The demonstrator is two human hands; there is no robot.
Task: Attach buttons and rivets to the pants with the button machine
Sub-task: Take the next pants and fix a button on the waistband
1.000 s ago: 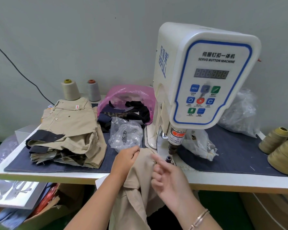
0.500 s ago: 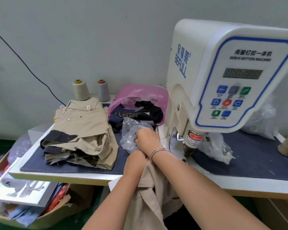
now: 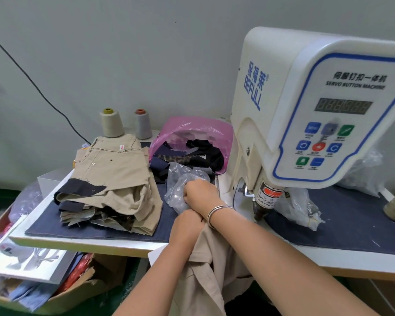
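Two hands are engaged, arms crossed. Your left hand (image 3: pixel 187 226) grips the top edge of the khaki pants (image 3: pixel 205 270), which hang off the front edge of the table (image 3: pixel 96 244), just left of the button machine (image 3: pixel 317 115). Your right hand (image 3: pixel 200 193), bracelet (image 3: pixel 218 212) at the wrist, reaches over into the clear plastic bag (image 3: pixel 180 188); fingers curled, contents not discernible. A finished khaki stack (image 3: pixel 110 179) lies to the left.

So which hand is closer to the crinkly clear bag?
The right hand. It is reaching into the clear plastic bag, touching it. The left hand is just below, at the table edge, gripping the tan pants, apart from the bag's main bulk.
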